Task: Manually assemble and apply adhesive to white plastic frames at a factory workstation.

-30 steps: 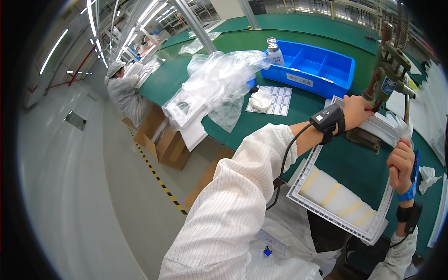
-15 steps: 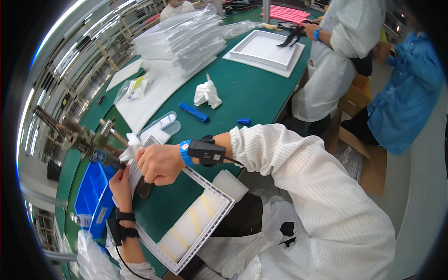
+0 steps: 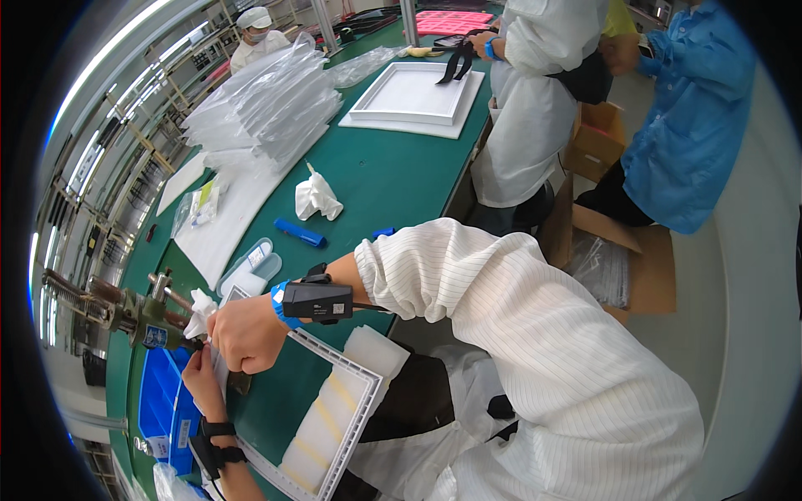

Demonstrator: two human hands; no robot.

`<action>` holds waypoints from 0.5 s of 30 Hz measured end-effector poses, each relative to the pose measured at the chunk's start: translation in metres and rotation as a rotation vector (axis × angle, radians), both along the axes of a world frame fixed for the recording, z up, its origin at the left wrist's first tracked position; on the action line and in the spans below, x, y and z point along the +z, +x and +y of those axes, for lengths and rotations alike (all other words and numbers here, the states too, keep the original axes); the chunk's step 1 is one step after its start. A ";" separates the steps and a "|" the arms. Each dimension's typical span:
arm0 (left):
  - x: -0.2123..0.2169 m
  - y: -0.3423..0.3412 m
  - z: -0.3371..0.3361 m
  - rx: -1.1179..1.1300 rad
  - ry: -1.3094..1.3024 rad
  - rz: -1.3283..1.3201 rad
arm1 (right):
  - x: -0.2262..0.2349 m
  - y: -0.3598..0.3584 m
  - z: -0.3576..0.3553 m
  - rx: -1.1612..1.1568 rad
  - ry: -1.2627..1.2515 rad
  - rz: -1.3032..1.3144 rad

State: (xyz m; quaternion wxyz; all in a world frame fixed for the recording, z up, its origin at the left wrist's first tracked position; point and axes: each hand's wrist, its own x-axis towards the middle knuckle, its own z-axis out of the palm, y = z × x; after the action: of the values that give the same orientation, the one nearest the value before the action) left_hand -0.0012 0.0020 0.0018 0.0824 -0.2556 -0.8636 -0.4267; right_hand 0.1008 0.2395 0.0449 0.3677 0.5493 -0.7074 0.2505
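A white rectangular frame (image 3: 358, 423) lies tilted across my lap and the table edge, its far side under the green metal press (image 3: 154, 324) at left. My left hand (image 3: 203, 382) is closed at that far side, fingertips pinched just below the press tip; what they pinch is too small to tell. Just above it, my right hand (image 3: 249, 336) is curled into a fist, with a crumpled white cloth (image 3: 200, 312) at its fingertips. Its fingers are partly hidden from above. Through the frame shows a white foam block (image 3: 334, 409) with yellow tape strips.
A blue bin (image 3: 170, 409) stands left of my left hand. Beyond lie a blue marker (image 3: 301, 233), another white cloth (image 3: 317, 196) and a clear plastic case (image 3: 251, 265). Bagged sheets (image 3: 259, 104) are stacked at the back. A co-worker stands by a white tray (image 3: 409, 93).
The whole view has swung, so the table and the people sit further left in it. Both hands stay together at the press, with little visible change in their grip.
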 end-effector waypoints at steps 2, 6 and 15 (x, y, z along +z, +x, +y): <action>0.000 -0.001 -0.001 0.006 -0.020 0.000 | 0.006 0.003 0.000 -0.142 0.142 -0.039; -0.003 -0.006 -0.004 -0.008 -0.016 -0.009 | 0.023 0.006 -0.004 -0.183 0.274 -0.015; -0.007 -0.011 -0.007 -0.005 0.006 -0.061 | 0.017 0.011 -0.010 -0.341 0.464 0.058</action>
State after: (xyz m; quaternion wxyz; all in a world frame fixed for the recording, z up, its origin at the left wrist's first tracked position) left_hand -0.0122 -0.0050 -0.0056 0.0560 -0.2442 -0.8638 -0.4372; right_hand 0.1115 0.2293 0.0623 0.2891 0.4990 -0.8169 0.0007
